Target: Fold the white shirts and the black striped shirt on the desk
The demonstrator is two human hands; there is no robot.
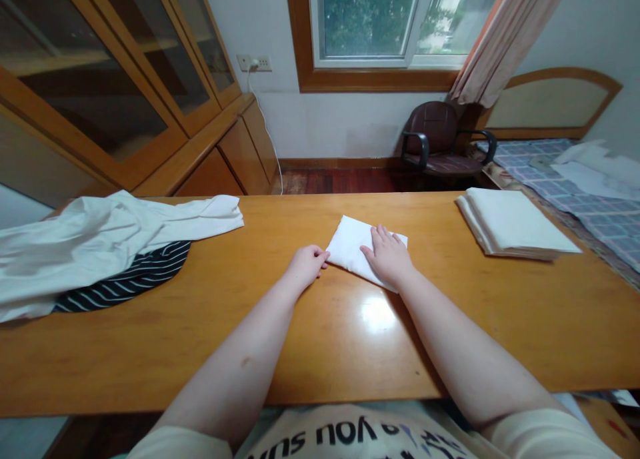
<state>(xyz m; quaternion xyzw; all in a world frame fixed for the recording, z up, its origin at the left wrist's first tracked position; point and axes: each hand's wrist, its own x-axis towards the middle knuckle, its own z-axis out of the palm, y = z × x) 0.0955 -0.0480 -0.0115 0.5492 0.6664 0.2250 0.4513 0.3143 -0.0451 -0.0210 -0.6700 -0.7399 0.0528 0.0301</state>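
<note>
A white cloth [350, 237], folded into a small flat packet, lies slightly turned on the middle of the wooden table [345, 339]. My left hand [306, 267] pinches its left corner between thumb and fingers. Flat on the right part of the packet rests my right hand [389, 253], fingers stretched out and thumb apart, covering some of the cloth. Whether the packet is a garment or a plain cloth I cannot tell.
Loose white clothing [125, 222] lies over a black-and-white striped fabric [135, 279] at the table's left. A folded white stack [520, 220] sits at the right. Beyond the table are a glass-door cabinet [195, 122], an armchair [435, 135] and a bed [560, 179].
</note>
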